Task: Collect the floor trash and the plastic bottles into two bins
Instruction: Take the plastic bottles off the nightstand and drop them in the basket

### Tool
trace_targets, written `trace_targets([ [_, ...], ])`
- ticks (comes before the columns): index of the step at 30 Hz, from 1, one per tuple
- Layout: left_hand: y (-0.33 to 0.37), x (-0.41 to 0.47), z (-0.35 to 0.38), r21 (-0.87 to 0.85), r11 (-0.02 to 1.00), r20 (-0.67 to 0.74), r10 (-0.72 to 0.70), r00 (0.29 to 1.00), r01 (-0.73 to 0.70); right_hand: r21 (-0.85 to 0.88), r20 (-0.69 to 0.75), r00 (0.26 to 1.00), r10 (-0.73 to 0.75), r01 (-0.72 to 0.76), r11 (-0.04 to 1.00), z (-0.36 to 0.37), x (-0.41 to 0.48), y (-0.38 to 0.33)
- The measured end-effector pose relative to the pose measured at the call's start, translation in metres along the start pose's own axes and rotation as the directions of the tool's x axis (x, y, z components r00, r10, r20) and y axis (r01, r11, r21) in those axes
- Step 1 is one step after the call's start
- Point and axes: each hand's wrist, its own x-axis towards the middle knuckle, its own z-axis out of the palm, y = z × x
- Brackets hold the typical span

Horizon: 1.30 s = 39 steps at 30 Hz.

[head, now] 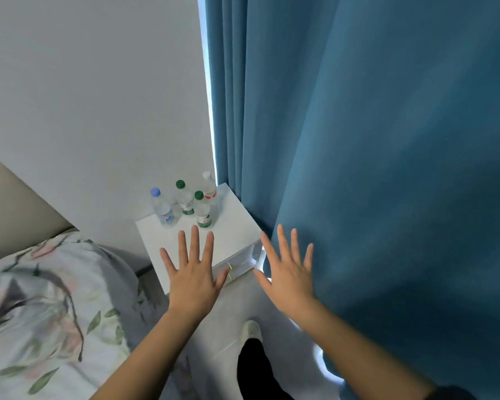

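Front of the white nightstand was partly hidden by the left hand, labels on the plastic bottles were blurred (four stood upright, mid-frame), right hand hovered just beside the blue curtain, both hands were spread, fingers straight, grasping nothing.

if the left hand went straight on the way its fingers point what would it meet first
Most likely the front green-capped bottle on the white nightstand: the open left hand points at it. Depth is unclear, so it might pass above the cap.
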Motion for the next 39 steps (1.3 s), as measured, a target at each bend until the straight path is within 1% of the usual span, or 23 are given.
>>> trace_targets([
  [2, -0.009, 0.025, 0.003, 0.028, 0.999, 0.015, -0.046, 0.999, 0.045, 0.006, 0.026, 0.999, -0.042, 0.042, 0.999, 0.005, 0.033, -0.007],
  [6, -0.026, 0.074, 0.007, 0.021, 0.991, 0.051, -0.134, 0.990, 0.134, 0.041, 0.094, 0.986, -0.139, 0.136, 0.990, 0.008, 0.105, -0.019],
  [10, -0.044, 0.115, 0.011, 0.017, 0.974, 0.083, -0.227, 0.970, 0.226, 0.013, 0.132, 0.949, -0.287, 0.288, 0.958, 0.006, 0.171, -0.033],
  [13, -0.057, 0.138, 0.017, -0.005, 0.960, 0.145, -0.276, 0.950, 0.280, -0.023, 0.188, 0.922, -0.339, 0.349, 0.937, 0.008, 0.210, -0.047],
  [16, -0.074, 0.157, 0.019, 0.024, 0.957, 0.207, -0.288, 0.935, 0.289, -0.037, 0.249, 0.901, -0.355, 0.375, 0.926, 0.013, 0.237, -0.059],
  [22, -0.118, 0.211, 0.033, 0.081, 0.962, 0.307, -0.271, 0.912, 0.259, -0.006, 0.343, 0.873, -0.347, 0.372, 0.928, 0.031, 0.279, -0.080],
  [27, -0.158, 0.261, 0.049, 0.079, 0.980, 0.401, -0.198, 0.894, 0.181, 0.008, 0.413, 0.860, -0.299, 0.325, 0.946, 0.049, 0.310, -0.103],
  [32, -0.190, 0.301, 0.068, 0.027, 0.995, 0.437, -0.102, 0.894, 0.100, 0.031, 0.492, 0.838, -0.236, 0.255, 0.967, 0.066, 0.341, -0.136],
  [37, -0.217, 0.324, 0.090, -0.033, 0.999, 0.455, -0.010, 0.891, 0.029, 0.077, 0.521, 0.826, -0.214, 0.204, 0.976, 0.089, 0.359, -0.157],
  [39, -0.225, 0.330, 0.097, -0.070, 0.997, 0.481, 0.016, 0.876, 0.020, 0.102, 0.530, 0.822, -0.206, 0.180, 0.978, 0.097, 0.362, -0.160],
])
